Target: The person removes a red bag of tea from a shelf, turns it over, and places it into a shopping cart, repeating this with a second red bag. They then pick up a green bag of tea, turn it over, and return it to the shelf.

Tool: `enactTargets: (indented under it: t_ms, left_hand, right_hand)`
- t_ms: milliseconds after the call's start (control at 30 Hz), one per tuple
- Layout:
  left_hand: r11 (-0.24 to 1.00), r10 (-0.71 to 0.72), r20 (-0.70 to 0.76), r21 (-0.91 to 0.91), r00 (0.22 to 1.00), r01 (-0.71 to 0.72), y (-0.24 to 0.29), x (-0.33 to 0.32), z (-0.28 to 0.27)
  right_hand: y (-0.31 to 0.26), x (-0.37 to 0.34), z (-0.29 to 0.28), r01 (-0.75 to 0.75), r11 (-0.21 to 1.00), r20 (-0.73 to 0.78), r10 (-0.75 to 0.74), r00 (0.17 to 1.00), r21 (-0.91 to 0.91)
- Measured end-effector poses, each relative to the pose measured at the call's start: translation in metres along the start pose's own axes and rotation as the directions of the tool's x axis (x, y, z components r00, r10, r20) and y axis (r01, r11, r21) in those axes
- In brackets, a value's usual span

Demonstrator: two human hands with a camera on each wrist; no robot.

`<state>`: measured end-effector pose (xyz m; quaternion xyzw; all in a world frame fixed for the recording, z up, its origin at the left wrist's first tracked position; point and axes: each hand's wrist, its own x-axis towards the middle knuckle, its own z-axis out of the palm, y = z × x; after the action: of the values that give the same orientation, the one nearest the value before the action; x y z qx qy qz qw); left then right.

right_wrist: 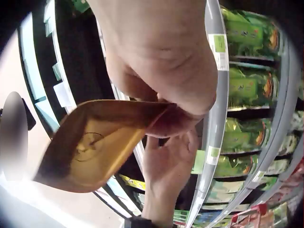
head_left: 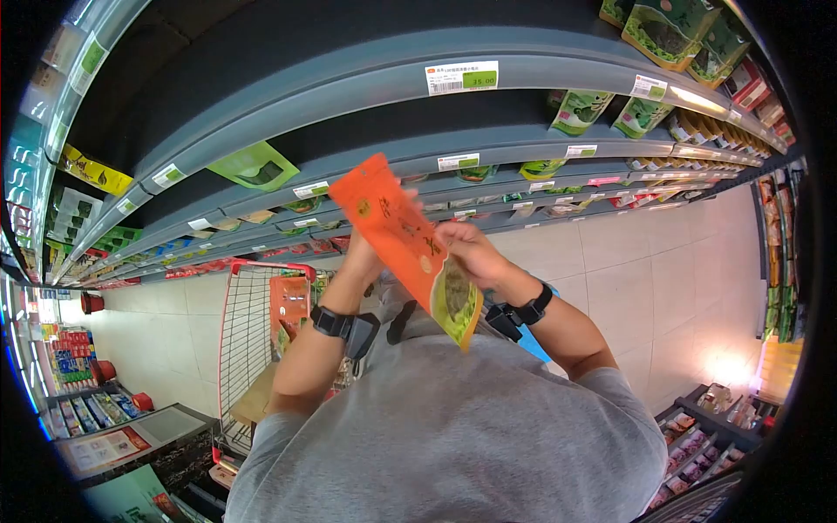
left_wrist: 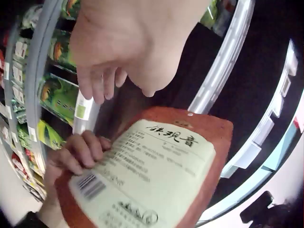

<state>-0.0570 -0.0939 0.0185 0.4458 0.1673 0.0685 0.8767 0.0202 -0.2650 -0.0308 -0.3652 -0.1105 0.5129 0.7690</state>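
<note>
An orange-red tea pouch (head_left: 384, 218) with a green-and-yellow lower end is held slantwise in front of the chest. My right hand (head_left: 473, 253) grips it by one long edge, thumb on the printed front. In the left wrist view, the curled fingers (left_wrist: 80, 154) of that hand lie on the pale back label (left_wrist: 156, 161), which bears a barcode. My left hand (right_wrist: 169, 159) is near the pouch's other side, fingers loosely extended and apart from it. From the head view the pouch hides most of the left hand.
Curved grey shelves (head_left: 340, 87) with price tags run across the front. Green pouches (head_left: 582, 112) stand on them, and a light green packet (head_left: 255, 166) lies at the left. A shopping cart (head_left: 248, 322) with red trim, holding orange packages (head_left: 289, 299), stands at my left.
</note>
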Motion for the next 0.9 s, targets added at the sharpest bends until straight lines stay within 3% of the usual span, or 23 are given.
enactTargets:
  t_ms: [33,133,233,267,367,533,633,767,800,867,900]
  left_hand:
    - [0.997,-0.019,-0.069,0.074,0.997,0.024,-0.011,-0.003,-0.013]
    - [0.986,-0.146,-0.063,-0.085,0.987,0.141,-0.021,-0.011,-0.036]
    - [0.990,-0.127,0.049,-0.054,0.991,0.130,-0.017,-0.011,-0.035]
    - [0.996,-0.044,0.005,0.078,0.999,0.043,-0.011,-0.011,-0.022]
    - [0.897,0.087,-0.038,0.438,0.995,-0.062,-0.009,0.008,-0.029]
    - [0.819,0.213,-0.061,0.556,0.975,-0.144,0.027,0.057,-0.044]
    - [0.765,0.302,-0.025,0.603,0.953,-0.226,0.042,0.093,-0.055]
    - [0.762,0.393,-0.087,0.588,0.915,-0.271,0.057,0.135,-0.057]
    - [0.736,0.420,-0.069,0.609,0.905,-0.295,0.059,0.148,-0.063]
    - [0.676,0.462,-0.030,0.659,0.886,-0.330,0.068,0.151,-0.057]
    - [0.556,0.482,-0.018,0.779,0.876,-0.289,0.065,0.159,-0.066]
  right_hand:
    - [-0.006,-0.001,-0.003,0.044,0.998,-0.087,-0.047,0.995,-0.033]
    - [-0.018,0.001,-0.027,0.168,0.953,-0.225,-0.227,0.948,-0.251]
    - [-0.025,0.013,-0.045,0.237,0.830,-0.253,-0.405,0.879,-0.504]
    - [-0.028,0.017,-0.046,0.251,0.774,-0.244,-0.460,0.854,-0.581]
    - [-0.047,0.027,-0.038,0.282,0.711,-0.200,-0.512,0.836,-0.644]
    - [-0.081,0.066,-0.029,0.366,0.696,-0.197,-0.587,0.785,-0.617]
    - [-0.100,0.093,-0.025,0.388,0.582,-0.114,-0.644,0.756,-0.715]
    - [-0.118,0.130,-0.034,0.252,0.437,-0.151,-0.699,0.699,-0.863]
    - [-0.123,0.135,-0.036,0.281,0.370,-0.082,-0.720,0.689,-0.885]
    - [-0.122,0.146,-0.030,0.399,0.400,-0.100,-0.799,0.593,-0.825]
    - [-0.124,0.153,-0.029,0.460,0.406,-0.111,-0.832,0.543,-0.790]
